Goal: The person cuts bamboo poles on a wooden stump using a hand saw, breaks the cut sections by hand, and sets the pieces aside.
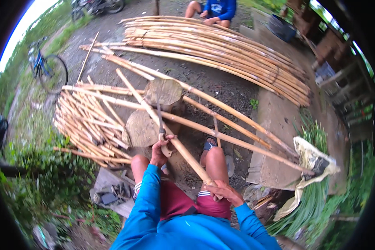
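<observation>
My left hand (159, 154) is wrapped round the handle of a hand saw (161, 125). Its narrow blade points away from me, over the stumps and beside a bamboo pole (177, 143). That pole slants from the far left down to my right thigh, passing over the stumps. At its near end, my right hand (225, 191) grips it above my right knee, though part of the fingers is hidden. Two cut wood stumps, a nearer one (142, 129) and a farther one (164, 91), stand in front of me. Other long poles (221, 134) cross behind the held pole.
A heap of short bamboo pieces (85, 121) lies left. A large tied bundle of poles (212, 46) spans the back, with a seated person (218, 10) behind it. A pale sack (312, 158) is on the right, a bicycle (48, 68) far left.
</observation>
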Demonstrator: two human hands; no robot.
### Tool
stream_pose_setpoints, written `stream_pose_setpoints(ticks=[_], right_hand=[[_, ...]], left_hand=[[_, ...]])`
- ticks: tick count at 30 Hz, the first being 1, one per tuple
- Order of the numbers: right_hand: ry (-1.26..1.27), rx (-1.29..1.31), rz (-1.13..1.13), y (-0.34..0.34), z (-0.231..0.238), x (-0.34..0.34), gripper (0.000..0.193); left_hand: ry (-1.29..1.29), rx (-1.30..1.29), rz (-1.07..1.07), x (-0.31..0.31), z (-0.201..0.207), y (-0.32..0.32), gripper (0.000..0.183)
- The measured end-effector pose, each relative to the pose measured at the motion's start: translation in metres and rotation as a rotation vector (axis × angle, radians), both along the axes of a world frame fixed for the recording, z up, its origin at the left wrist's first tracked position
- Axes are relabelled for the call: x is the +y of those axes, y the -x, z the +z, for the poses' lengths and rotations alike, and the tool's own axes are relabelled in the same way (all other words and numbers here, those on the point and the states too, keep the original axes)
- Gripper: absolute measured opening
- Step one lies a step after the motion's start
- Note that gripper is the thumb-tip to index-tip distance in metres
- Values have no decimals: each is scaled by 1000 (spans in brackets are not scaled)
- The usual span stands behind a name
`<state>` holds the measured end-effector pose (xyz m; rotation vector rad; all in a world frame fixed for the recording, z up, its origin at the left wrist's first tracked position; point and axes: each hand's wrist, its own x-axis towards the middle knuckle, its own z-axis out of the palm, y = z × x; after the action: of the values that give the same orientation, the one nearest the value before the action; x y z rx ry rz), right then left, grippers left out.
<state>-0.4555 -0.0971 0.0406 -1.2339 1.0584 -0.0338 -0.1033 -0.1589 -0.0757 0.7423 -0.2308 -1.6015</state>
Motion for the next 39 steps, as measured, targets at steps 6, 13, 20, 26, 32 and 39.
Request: stream_pose_setpoints(ticks=[6, 13, 20, 26, 32, 39], right_hand=[[-71, 68, -162, -19, -6, 1, 41], [-25, 158, -135, -18, -22, 2, 35], [3, 186, -126, -23, -23, 1, 32], [218, 371, -10, -31, -5, 1, 39], [799, 409, 136, -9, 2, -31, 35], [950, 380, 326, 70, -64, -144, 25]], left_hand=[[88, 1, -19, -3, -21, -8, 48], [114, -149, -22, 1, 2, 0, 52], [172, -199, 25, 8, 5, 4, 35], [144, 83, 47, -2, 9, 10, 28], [320, -93, 229, -3, 48, 10, 24], [412, -439, 95, 58, 94, 34, 20]])
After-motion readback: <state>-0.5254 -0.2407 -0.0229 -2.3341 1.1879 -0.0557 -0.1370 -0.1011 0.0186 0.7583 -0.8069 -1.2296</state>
